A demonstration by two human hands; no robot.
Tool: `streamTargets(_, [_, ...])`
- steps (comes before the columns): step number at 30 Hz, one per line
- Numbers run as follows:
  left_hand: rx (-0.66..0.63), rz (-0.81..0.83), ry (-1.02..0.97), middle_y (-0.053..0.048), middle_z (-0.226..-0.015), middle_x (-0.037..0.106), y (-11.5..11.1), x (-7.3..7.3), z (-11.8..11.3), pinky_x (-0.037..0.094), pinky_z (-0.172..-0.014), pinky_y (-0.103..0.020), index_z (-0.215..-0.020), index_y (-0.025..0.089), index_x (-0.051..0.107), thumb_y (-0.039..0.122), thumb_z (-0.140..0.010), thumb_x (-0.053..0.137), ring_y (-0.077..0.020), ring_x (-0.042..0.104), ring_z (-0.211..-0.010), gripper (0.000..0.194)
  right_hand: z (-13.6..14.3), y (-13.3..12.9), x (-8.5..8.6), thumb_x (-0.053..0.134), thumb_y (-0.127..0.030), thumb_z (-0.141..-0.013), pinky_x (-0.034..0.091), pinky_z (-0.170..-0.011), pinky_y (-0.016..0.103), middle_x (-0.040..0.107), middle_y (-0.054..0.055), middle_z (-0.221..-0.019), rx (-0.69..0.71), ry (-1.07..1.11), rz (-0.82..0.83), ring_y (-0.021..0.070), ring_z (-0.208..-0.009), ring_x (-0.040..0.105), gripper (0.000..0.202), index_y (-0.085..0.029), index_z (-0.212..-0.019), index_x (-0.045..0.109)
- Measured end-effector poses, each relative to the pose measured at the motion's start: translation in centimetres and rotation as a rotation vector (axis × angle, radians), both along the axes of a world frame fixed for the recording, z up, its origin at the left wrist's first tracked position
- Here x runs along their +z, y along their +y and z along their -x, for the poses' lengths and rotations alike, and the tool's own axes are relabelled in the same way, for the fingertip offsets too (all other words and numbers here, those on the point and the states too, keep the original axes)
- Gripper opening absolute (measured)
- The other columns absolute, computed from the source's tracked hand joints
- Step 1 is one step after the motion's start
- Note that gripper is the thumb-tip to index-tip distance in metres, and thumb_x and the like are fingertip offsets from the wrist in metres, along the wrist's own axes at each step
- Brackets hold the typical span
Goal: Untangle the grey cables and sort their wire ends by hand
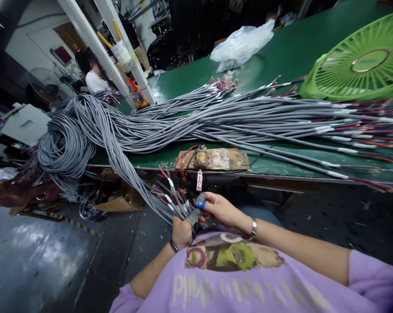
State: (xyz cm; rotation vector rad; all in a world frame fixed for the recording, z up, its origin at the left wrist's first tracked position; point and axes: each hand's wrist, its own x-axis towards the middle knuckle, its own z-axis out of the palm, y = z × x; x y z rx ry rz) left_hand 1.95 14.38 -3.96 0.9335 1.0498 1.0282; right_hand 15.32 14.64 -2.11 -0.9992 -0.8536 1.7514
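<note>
Close to the purple shirt, my left hand (pixel 182 231) is closed round the ends of several grey cables (pixel 157 210). White sleeves and thin coloured wires (pixel 163 193) fan out above it. My right hand (pixel 217 209) is beside it, its fingers bent together at the bundle; grey wrapping and a blue band cover some fingertips. What lies between those fingers is too small to make out. The held cables run up to a long grey cable pile (pixel 183 124) on the green table (pixel 274 163).
A wooden block (pixel 229 159) with red and black wires sits at the table's front edge. A green fan (pixel 362 61) stands at the right, near a clear plastic bag (pixel 243 43). White posts (pixel 98 48) rise at the left. Another person (pixel 97 80) is behind them.
</note>
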Motion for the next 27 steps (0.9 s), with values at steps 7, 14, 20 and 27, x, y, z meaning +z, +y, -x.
streamTargets(7, [0.234,0.11,-0.094,0.0,-0.043,0.056,0.5,1.1,-0.4,0.049,-0.052,-0.027,-0.055,0.013,0.061,0.035,-0.062,0.072,-0.0144,0.058,-0.046,0.026,-0.4,-0.2,-0.1,0.069,-0.047,-0.066,0.031,-0.049,0.023,0.062,0.0,-0.061,0.003,-0.1,-0.052,0.0104,-0.053,0.049,0.035,-0.018,-0.069,0.05])
streamTargets(14, [0.181,0.063,-0.071,0.0,-0.042,0.055,0.4,1.6,-0.4,0.048,-0.051,-0.025,-0.05,0.013,0.059,0.034,-0.061,0.072,-0.0118,0.055,-0.042,0.027,-0.9,0.1,0.2,0.07,-0.049,-0.065,0.034,-0.051,0.022,0.055,-0.003,-0.059,-0.05,-0.058,0.055,0.0077,-0.051,0.045,0.037,-0.017,-0.073,0.053])
streamTargets(20, [0.089,-0.016,-0.031,-0.002,-0.042,0.056,0.2,0.5,0.0,0.047,-0.05,-0.025,-0.049,0.013,0.06,0.032,-0.068,0.068,-0.0117,0.054,-0.041,0.028,-0.2,0.7,0.4,0.068,-0.051,-0.067,0.034,-0.05,0.024,0.061,0.0,-0.053,0.111,-0.015,0.036,0.0122,-0.051,0.054,0.038,-0.017,-0.08,0.055])
streamTargets(27, [0.146,-0.014,-0.015,-0.001,-0.043,0.055,0.2,0.7,-0.3,0.046,-0.05,-0.024,-0.051,0.013,0.06,0.034,-0.068,0.069,-0.0111,0.054,-0.042,0.029,0.1,0.2,0.3,0.067,-0.052,-0.067,0.036,-0.05,0.025,0.061,-0.001,-0.052,0.02,-0.027,-0.018,0.0128,-0.049,0.055,0.037,-0.019,-0.072,0.051])
